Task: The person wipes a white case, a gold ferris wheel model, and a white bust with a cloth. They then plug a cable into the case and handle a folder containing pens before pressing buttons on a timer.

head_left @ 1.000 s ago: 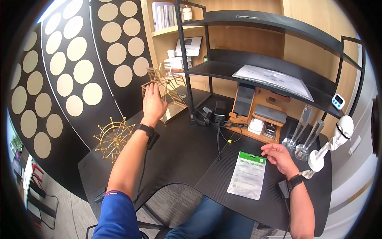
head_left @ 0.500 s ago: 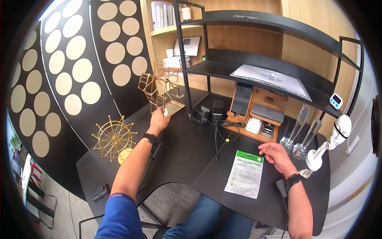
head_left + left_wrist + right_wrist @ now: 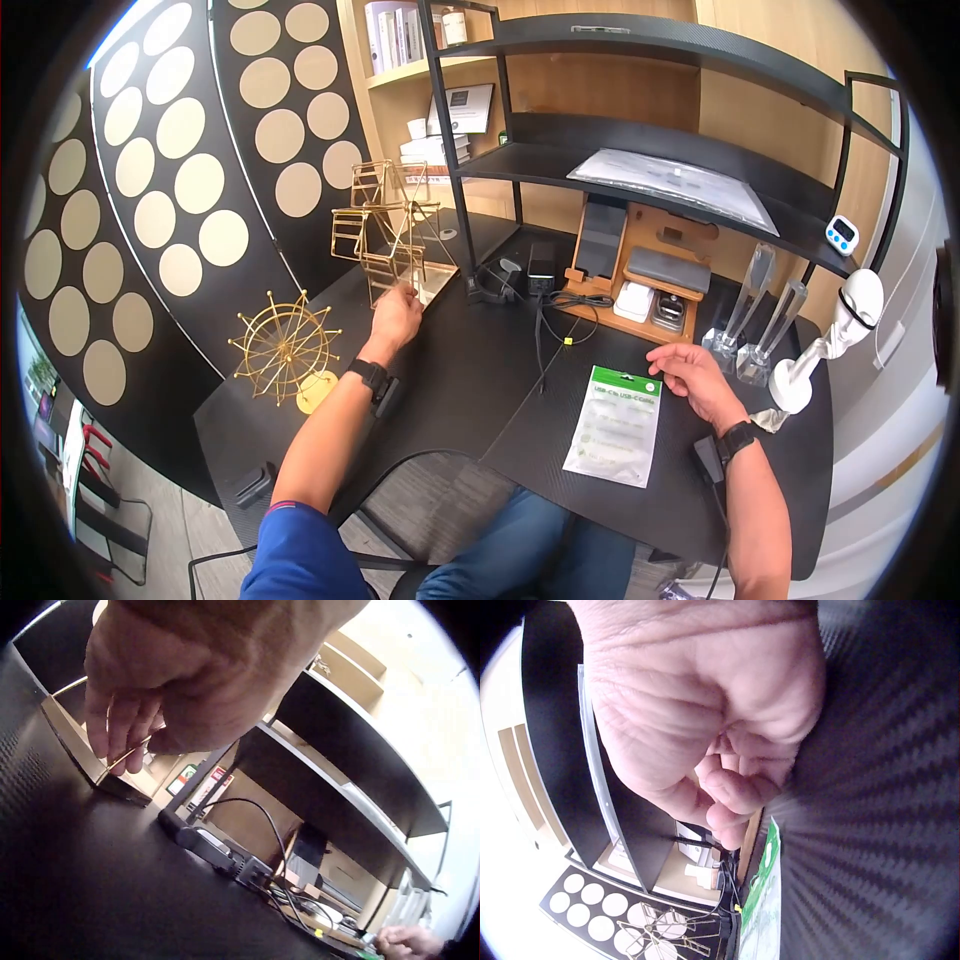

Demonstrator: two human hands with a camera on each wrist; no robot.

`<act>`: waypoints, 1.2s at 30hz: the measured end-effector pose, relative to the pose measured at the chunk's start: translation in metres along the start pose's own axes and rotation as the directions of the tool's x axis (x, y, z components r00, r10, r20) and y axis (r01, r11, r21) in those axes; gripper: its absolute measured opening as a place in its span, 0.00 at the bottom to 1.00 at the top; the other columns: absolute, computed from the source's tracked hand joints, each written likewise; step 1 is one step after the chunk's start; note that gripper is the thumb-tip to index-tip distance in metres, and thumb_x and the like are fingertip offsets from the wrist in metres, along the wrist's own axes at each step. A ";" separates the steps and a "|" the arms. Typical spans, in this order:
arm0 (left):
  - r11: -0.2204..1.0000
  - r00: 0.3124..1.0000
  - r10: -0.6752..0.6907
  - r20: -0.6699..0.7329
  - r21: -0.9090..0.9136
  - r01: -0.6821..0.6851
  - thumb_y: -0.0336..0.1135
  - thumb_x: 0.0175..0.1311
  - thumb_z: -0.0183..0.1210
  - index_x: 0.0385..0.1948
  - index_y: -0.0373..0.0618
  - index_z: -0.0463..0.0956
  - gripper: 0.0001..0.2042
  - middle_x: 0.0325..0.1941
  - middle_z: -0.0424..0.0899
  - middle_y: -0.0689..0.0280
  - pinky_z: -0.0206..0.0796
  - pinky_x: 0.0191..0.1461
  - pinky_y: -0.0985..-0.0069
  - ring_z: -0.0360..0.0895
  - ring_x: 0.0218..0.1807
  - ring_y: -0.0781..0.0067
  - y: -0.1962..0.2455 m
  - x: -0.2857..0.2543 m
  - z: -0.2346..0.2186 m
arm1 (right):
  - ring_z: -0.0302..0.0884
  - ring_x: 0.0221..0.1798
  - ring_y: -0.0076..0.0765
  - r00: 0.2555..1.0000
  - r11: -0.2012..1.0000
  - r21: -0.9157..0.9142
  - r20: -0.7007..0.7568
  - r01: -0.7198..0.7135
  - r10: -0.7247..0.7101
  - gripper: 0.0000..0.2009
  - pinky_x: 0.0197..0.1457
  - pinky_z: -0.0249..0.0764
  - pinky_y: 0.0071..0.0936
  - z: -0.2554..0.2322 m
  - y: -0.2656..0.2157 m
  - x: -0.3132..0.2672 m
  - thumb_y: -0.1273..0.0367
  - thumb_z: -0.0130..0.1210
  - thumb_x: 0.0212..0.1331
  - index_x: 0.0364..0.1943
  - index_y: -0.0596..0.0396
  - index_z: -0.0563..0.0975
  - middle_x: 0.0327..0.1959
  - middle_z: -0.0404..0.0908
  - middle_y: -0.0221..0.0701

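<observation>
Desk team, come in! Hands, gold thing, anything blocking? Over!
Left hand pinching gold frame down low. Right hand idle, loosely curled beside packet. Gold wheel off left, not blocking. Over.

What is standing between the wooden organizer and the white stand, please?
A taller clear block and a shorter clear block, as the head view shows.
</observation>
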State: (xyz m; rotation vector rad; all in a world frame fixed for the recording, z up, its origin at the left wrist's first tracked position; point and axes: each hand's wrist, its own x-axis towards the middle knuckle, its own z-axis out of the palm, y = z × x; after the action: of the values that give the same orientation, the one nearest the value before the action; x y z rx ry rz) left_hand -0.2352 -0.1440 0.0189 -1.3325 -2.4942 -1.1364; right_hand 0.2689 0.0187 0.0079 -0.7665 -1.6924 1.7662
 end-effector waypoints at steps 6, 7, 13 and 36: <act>0.996 0.998 0.037 0.055 0.076 -0.041 0.33 0.67 0.61 0.48 0.37 0.80 0.13 0.42 0.90 0.47 0.78 0.56 0.54 0.88 0.49 0.43 0.023 -0.037 -0.013 | 0.70 0.28 0.11 1.000 1.000 -0.003 -0.002 0.005 -0.005 0.09 0.29 0.63 0.13 0.003 -0.002 -0.003 0.72 0.59 0.74 0.52 0.58 0.86 0.40 0.89 0.27; 0.995 0.995 0.031 0.099 0.091 -0.040 0.34 0.67 0.61 0.49 0.37 0.80 0.13 0.43 0.90 0.48 0.78 0.56 0.54 0.88 0.49 0.44 0.027 -0.043 -0.017 | 0.70 0.28 0.11 1.000 1.000 0.000 -0.006 0.007 -0.007 0.09 0.29 0.63 0.13 0.003 -0.002 -0.004 0.72 0.59 0.74 0.52 0.58 0.86 0.40 0.89 0.27; 0.995 0.978 0.078 0.192 -0.073 -0.065 0.36 0.70 0.61 0.69 0.30 0.70 0.28 0.50 0.90 0.53 0.79 0.60 0.61 0.90 0.51 0.54 0.036 -0.090 -0.025 | 0.70 0.29 0.12 1.000 1.000 -0.017 0.006 0.024 -0.024 0.10 0.29 0.63 0.14 -0.001 0.003 -0.001 0.71 0.59 0.73 0.52 0.58 0.85 0.39 0.88 0.27; 0.874 0.936 0.075 0.344 -0.475 0.104 0.28 0.74 0.67 0.46 0.36 0.80 0.07 0.43 0.88 0.68 0.77 0.54 0.78 0.84 0.46 0.83 0.034 -0.185 -0.078 | 0.72 0.30 0.13 1.000 0.999 -0.035 -0.008 0.007 -0.007 0.10 0.28 0.65 0.13 0.000 0.001 0.000 0.74 0.58 0.71 0.51 0.59 0.85 0.40 0.88 0.27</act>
State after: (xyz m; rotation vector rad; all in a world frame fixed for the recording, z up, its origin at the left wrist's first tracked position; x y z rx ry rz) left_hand -0.1153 -0.3093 0.0199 -1.7832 -2.5450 -1.7629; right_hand 0.2686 0.0185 0.0069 -0.7815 -1.7227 1.7305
